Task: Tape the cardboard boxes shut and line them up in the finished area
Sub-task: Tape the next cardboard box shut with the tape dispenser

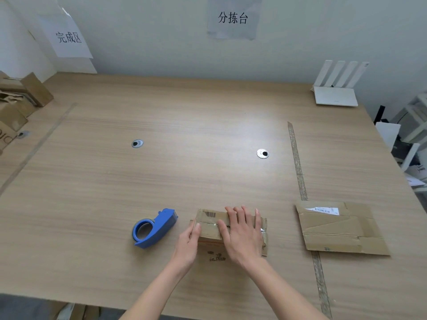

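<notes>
A small brown cardboard box with a barcode label stands near the table's front edge, flaps folded down. My right hand lies flat on its top, fingers spread over the flap seam. My left hand holds the box's left end, thumb on top. Just left of the box, a blue tape dispenser lies on the table, untouched. A flattened cardboard box with a white shipping label lies to the right, beyond a tape line.
Several cardboard boxes are stacked at the far left, past a tape line under a wall sign. Another tape line runs down the right side. A white router stands at the back right. Two cable grommets sit mid-table.
</notes>
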Demonstrator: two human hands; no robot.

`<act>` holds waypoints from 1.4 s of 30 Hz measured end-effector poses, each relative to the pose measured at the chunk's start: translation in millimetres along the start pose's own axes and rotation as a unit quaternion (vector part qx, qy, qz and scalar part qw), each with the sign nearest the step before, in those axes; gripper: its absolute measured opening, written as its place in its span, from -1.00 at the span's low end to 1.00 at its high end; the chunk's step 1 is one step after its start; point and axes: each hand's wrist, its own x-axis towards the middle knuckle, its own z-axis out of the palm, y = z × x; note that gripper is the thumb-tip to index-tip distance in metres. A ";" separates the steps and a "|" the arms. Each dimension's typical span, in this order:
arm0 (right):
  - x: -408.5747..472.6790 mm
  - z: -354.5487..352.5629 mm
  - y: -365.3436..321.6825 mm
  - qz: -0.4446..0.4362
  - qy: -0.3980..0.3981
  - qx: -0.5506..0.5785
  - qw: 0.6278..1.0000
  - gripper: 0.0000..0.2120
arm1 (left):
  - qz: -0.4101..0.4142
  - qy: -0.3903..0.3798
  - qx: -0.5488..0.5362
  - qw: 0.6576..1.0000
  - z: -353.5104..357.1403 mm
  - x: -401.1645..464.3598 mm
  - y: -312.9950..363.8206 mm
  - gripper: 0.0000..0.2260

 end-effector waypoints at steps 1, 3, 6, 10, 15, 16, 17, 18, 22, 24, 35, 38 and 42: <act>0.5 -4.0 0.0 -0.005 -0.016 0.008 1.000 -0.40 | -0.001 -0.014 0.011 1.000 -2.0 1.6 0.3 -0.59; 3.9 -16.1 3.3 -0.024 -0.056 0.045 0.997 -0.38 | -0.005 -0.037 0.035 0.999 -8.9 4.9 0.7 -0.56; 10.9 -37.7 25.9 -0.061 -0.125 0.156 0.978 -0.45 | -0.009 -0.021 0.091 0.996 -15.8 10.0 -2.8 -0.41; 10.8 -53.7 77.5 -0.074 -0.123 0.219 0.965 -0.49 | 0.042 0.113 0.137 0.983 -9.3 -2.5 8.3 -0.46; 7.3 -57.4 92.1 -0.042 -0.105 0.187 0.976 -0.54 | 0.174 0.197 0.253 0.931 15.6 -17.5 25.8 -0.64; 4.9 -56.0 88.7 -0.014 -0.073 0.176 0.982 -0.55 | 0.191 0.190 0.258 0.928 22.9 -18.4 28.1 -0.65; 1.8 -54.4 83.2 0.023 -0.036 0.169 0.985 -0.54 | 0.203 0.177 0.261 0.927 29.8 -19.0 30.1 -0.64; -1.3 -53.4 76.2 0.062 -0.005 0.166 0.984 -0.54 | 0.211 0.161 0.264 0.927 36.0 -18.8 31.2 -0.63; -1.4 -47.9 57.1 0.108 0.030 0.251 0.962 -0.61 | 0.188 0.083 0.255 0.945 55.0 -10.1 31.3 -0.54; 2.4 -45.2 60.2 0.059 -0.001 0.327 0.943 -0.63 | 0.164 0.048 0.241 0.955 57.1 -6.3 30.8 -0.51; 22.5 -26.6 51.1 -0.013 -0.063 0.342 0.938 -0.44 | 0.157 0.018 0.240 0.958 45.0 35.4 41.5 -0.55; 36.7 -28.9 32.8 0.007 -0.057 0.331 0.942 -0.42 | 0.137 0.027 0.257 0.956 37.1 47.0 46.7 -0.57; 41.9 -30.4 30.6 -0.002 -0.070 0.339 0.938 -0.43 | 0.152 0.016 0.273 0.950 15.5 48.6 47.7 -0.56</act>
